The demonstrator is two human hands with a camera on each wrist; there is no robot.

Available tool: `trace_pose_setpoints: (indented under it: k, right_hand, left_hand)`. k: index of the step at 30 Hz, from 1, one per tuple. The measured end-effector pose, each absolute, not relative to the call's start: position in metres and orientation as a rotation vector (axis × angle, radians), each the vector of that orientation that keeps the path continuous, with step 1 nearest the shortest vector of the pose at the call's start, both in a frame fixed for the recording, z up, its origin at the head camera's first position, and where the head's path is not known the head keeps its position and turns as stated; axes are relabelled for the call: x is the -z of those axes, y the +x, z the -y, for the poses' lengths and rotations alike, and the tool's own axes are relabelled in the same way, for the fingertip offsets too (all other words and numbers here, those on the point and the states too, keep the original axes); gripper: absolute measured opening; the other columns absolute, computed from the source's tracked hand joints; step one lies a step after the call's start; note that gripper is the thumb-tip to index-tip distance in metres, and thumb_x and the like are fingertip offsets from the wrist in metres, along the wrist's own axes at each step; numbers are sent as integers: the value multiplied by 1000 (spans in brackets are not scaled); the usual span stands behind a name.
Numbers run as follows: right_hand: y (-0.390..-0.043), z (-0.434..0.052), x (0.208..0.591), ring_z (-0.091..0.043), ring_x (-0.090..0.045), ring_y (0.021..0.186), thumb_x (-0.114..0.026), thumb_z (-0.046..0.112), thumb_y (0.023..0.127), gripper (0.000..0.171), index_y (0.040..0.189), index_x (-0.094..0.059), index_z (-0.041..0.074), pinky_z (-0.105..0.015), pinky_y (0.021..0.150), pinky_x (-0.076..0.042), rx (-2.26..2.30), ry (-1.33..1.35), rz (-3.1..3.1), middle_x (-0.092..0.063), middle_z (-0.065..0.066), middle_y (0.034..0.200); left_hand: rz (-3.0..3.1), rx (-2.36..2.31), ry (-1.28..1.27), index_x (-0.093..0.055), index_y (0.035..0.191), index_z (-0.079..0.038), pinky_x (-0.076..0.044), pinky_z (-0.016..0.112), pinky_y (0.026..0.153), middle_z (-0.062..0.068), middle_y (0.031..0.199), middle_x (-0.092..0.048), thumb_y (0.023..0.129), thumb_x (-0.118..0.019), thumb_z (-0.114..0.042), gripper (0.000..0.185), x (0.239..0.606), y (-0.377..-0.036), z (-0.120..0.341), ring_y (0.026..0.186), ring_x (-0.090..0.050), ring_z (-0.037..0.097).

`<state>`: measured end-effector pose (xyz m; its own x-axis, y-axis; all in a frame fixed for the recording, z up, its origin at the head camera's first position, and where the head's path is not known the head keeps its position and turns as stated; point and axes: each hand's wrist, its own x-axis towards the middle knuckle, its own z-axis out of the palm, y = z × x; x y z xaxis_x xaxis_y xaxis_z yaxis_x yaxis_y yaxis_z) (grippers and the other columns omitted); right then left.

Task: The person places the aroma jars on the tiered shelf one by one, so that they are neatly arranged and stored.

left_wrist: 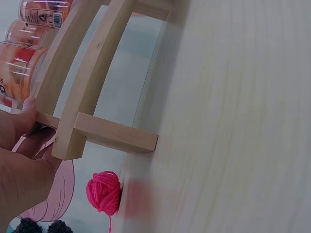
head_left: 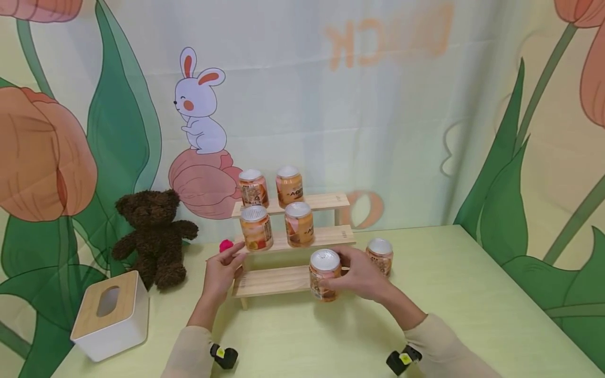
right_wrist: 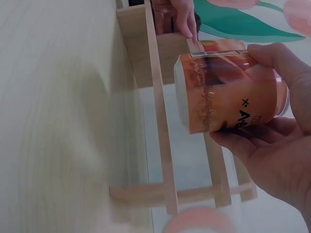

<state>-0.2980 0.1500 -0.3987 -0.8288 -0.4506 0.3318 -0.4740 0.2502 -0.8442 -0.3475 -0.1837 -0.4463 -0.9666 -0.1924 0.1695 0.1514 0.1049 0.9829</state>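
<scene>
My right hand (head_left: 361, 273) grips an orange-labelled can (head_left: 325, 278) with a silver lid, at the right part of the wooden shelf's lowest tier. In the right wrist view, the can's white bottom (right_wrist: 182, 94) hangs apart from the shelf board (right_wrist: 163, 126). My left hand (head_left: 219, 273) holds the left end of the three-tier wooden shelf (head_left: 271, 281); the left wrist view shows its thumb (left_wrist: 26, 114) at the board's edge and its fingers beneath. Two similar cans stand on the top tier (head_left: 326, 202), and two on the middle tier (head_left: 331, 234).
Another can (head_left: 380, 256) stands on the pale green table (head_left: 454, 310), right of the shelf. At left are a brown teddy bear (head_left: 153, 236) and a white tissue box (head_left: 113, 320) with a wooden lid. A pink yarn ball (left_wrist: 103, 192) lies behind the shelf's left end.
</scene>
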Motion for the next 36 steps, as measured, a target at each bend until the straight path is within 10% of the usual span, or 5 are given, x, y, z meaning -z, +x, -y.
trace_pose_setpoints:
  k: [36]
  right_hand:
    - [-334, -42, 406, -15, -63, 94, -90, 28, 74, 65, 127, -63, 4, -33, 79, -54, -1477, 804, 2569, -68, -2, 108]
  left_hand:
    - [2121, 1912, 18, -66, 131, -3, -56, 24, 70, 8, 97, -71, 96, -68, -13, 36, 448, -349, 185, 83, -62, 8]
